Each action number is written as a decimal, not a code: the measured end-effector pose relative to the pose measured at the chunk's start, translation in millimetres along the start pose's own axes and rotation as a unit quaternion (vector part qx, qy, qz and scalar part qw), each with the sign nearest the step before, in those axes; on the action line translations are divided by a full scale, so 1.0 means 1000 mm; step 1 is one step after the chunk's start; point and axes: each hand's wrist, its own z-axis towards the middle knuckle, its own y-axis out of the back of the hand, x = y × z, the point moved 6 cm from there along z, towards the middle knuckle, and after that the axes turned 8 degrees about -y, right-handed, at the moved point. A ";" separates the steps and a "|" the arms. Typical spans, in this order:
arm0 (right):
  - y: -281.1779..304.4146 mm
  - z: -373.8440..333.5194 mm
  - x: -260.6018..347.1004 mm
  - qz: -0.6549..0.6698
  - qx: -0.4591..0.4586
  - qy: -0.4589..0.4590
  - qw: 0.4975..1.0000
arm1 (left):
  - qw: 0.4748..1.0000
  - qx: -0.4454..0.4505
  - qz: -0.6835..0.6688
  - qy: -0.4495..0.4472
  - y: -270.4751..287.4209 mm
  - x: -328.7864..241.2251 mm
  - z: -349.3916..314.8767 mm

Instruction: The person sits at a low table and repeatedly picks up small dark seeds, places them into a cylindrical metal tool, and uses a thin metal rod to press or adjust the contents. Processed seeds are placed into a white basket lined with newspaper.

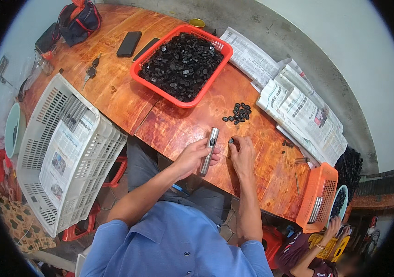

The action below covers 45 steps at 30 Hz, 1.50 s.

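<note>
My left hand (191,158) is wrapped round a shiny metal tube (205,161), held at a slant above the table's near edge. A black oval piece (212,142) sits on the tube's upper part. To the right, apart from the tube, my right hand (243,156) pinches a small dark piece (231,140) between thumb and fingertips; its exact kind is too small to make out. Beyond my right hand lies a loose group of black oval parts (240,113). A red basket (196,102) heaped with similar black parts stands farther back.
Folded newspapers (294,108) cover the table's right side. An orange basket (328,184) with metal tubes stands at the right edge, near another person's hand (333,228). At left are stacked white crates (74,184) lined with newspaper. Keys (90,71) and a phone (129,44) lie at the back.
</note>
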 end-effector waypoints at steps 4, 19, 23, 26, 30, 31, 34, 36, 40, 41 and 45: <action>0.007 -0.009 0.020 0.089 0.006 0.024 0.996 | 1.000 0.013 0.024 -0.008 -0.001 0.003 0.000; 0.006 -0.046 0.070 -0.032 -0.064 0.235 0.970 | 0.999 0.024 -0.025 -0.012 0.004 0.010 -0.004; 0.005 -0.057 0.062 0.099 -0.038 0.210 0.972 | 0.999 0.021 0.031 0.040 0.002 0.015 -0.019; 0.011 -0.058 0.039 0.223 -0.044 0.046 0.973 | 0.997 0.024 0.049 0.048 -0.014 0.013 -0.028; -0.002 -0.060 0.016 0.358 0.097 -0.136 0.919 | 0.989 0.051 0.101 0.096 -0.024 0.024 -0.038; -0.006 -0.061 0.014 0.365 0.131 -0.159 0.908 | 0.985 0.056 0.119 0.112 -0.025 0.026 -0.039; -0.005 -0.064 0.015 0.404 0.131 -0.170 0.889 | 0.982 0.060 0.128 0.125 -0.031 0.023 -0.042; -0.007 -0.066 0.015 0.424 0.142 -0.180 0.876 | 0.980 0.063 0.141 0.127 -0.025 0.030 -0.042; 0.001 -0.068 0.019 0.431 0.137 -0.178 0.874 | 0.963 0.078 0.245 0.077 -0.027 0.030 -0.040; 0.003 -0.068 0.018 0.432 0.128 -0.169 0.877 | 0.962 0.084 0.252 0.066 -0.028 0.030 -0.039; 0.010 -0.063 0.010 0.445 0.094 -0.135 0.880 | 0.962 0.117 0.243 0.027 -0.034 0.022 -0.033</action>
